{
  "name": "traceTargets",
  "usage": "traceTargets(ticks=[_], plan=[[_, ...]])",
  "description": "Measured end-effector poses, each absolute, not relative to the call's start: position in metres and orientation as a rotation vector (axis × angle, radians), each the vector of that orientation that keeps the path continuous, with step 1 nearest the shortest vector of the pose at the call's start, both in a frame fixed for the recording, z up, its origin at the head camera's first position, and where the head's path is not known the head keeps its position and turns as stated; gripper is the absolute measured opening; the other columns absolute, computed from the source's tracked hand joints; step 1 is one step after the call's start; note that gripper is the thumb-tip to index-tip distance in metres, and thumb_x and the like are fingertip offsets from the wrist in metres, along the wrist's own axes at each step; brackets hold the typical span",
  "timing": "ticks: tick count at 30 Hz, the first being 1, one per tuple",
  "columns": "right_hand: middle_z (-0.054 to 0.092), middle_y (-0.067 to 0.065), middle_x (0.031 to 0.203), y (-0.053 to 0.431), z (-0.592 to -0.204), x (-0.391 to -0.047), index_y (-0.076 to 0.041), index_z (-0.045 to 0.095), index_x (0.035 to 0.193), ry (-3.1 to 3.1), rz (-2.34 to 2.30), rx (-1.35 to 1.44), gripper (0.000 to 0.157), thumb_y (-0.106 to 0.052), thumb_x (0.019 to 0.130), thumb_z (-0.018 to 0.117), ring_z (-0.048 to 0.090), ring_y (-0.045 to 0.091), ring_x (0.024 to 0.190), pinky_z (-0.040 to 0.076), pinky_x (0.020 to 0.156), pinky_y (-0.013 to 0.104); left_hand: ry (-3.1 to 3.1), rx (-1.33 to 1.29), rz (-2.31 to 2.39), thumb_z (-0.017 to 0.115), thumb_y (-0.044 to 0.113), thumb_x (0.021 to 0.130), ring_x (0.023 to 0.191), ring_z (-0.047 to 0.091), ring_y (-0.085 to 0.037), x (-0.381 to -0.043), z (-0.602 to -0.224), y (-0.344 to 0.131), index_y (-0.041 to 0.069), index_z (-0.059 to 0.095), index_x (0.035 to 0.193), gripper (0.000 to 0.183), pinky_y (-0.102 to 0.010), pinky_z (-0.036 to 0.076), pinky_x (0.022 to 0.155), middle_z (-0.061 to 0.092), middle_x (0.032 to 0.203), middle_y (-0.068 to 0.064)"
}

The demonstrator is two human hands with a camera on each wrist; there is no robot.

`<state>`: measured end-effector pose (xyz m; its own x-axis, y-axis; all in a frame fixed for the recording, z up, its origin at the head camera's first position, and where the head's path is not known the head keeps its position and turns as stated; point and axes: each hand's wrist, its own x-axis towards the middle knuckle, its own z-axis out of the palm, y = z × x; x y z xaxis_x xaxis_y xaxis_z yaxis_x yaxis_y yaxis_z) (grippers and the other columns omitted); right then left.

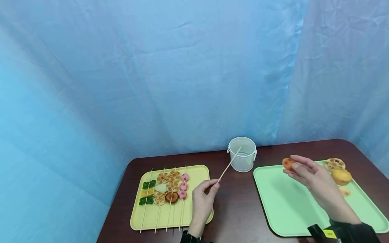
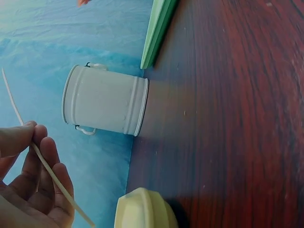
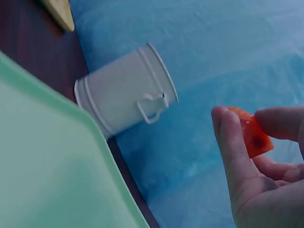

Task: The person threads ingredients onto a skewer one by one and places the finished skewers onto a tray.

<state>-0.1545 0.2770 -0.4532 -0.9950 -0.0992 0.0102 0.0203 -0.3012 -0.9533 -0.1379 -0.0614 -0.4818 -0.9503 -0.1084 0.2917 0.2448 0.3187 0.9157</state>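
Note:
My left hand (image 1: 203,199) pinches a thin bare wooden skewer (image 1: 228,166) between thumb and fingertips. The skewer slants up to the right, and in the head view its tip overlaps the bucket. Over the far part of the green tray (image 1: 282,202), my right hand (image 1: 322,189) holds a small orange food piece (image 1: 287,164) between thumb and fingers. Seen from the right wrist, this orange piece (image 3: 251,130) is chunky with a dark spot; its exact kind is unclear. Skewer and orange piece are well apart.
A white bucket (image 1: 242,162) stands between the trays. Left, a yellow tray (image 1: 199,177) bears several loaded skewers with lotus root slices (image 1: 162,178), green pieces (image 1: 149,184), a mushroom (image 1: 172,197) and pink pieces (image 1: 183,186). A lotus slice (image 1: 335,164) and yellow piece (image 1: 341,177) lie on the green tray's right.

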Motion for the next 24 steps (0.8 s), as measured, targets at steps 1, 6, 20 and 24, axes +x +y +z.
traceTargets(ticks=[1, 6, 20, 24], plan=[[0.059, -0.001, 0.122, 0.271, -0.452, -0.156, -0.005, 0.048, 0.136, 1.812, -2.488, -0.068, 0.040, -0.010, 0.097, 0.055, 0.065, 0.014, 0.104, 0.050, 0.085, 0.030, -2.299, -0.121, -1.658, 0.068, 0.005, 0.086, 0.069, 0.063, -0.017, -0.138, -0.482, -0.063, 0.003, 0.076, 0.097, 0.014, -0.024, 0.050, 0.060, 0.070, 0.081, -0.006], [0.062, -0.005, 0.122, 0.252, -0.446, -0.161, -0.006, 0.055, 0.136, 1.779, -2.579, 0.027, 0.043, -0.012, 0.094, 0.060, 0.064, 0.009, 0.105, 0.050, 0.085, 0.027, -2.313, -0.150, -1.630, 0.070, 0.015, 0.087, 0.069, 0.062, -0.012, -0.140, -0.487, -0.070, 0.011, 0.077, 0.098, 0.014, -0.024, 0.050, 0.060, 0.069, 0.079, 0.002], [0.060, 0.007, 0.120, 0.210, -0.439, -0.164, 0.000, 0.044, 0.134, 1.358, -2.759, 0.053, 0.039, -0.007, 0.096, 0.055, 0.063, 0.025, 0.107, 0.047, 0.090, 0.034, -2.440, -0.304, -1.555, 0.071, 0.011, 0.084, 0.065, 0.056, -0.003, -0.133, -0.479, -0.059, 0.012, 0.078, 0.091, 0.010, -0.019, 0.047, 0.057, 0.069, 0.079, 0.007], [0.058, 0.008, 0.123, 0.207, -0.441, -0.164, 0.000, 0.045, 0.135, 1.371, -2.759, 0.045, 0.041, -0.007, 0.097, 0.055, 0.062, 0.024, 0.110, 0.046, 0.092, 0.034, -2.511, -0.316, -1.501, 0.071, 0.014, 0.085, 0.064, 0.054, -0.001, -0.132, -0.481, -0.056, 0.015, 0.078, 0.091, 0.010, -0.018, 0.045, 0.057, 0.067, 0.077, 0.009]])
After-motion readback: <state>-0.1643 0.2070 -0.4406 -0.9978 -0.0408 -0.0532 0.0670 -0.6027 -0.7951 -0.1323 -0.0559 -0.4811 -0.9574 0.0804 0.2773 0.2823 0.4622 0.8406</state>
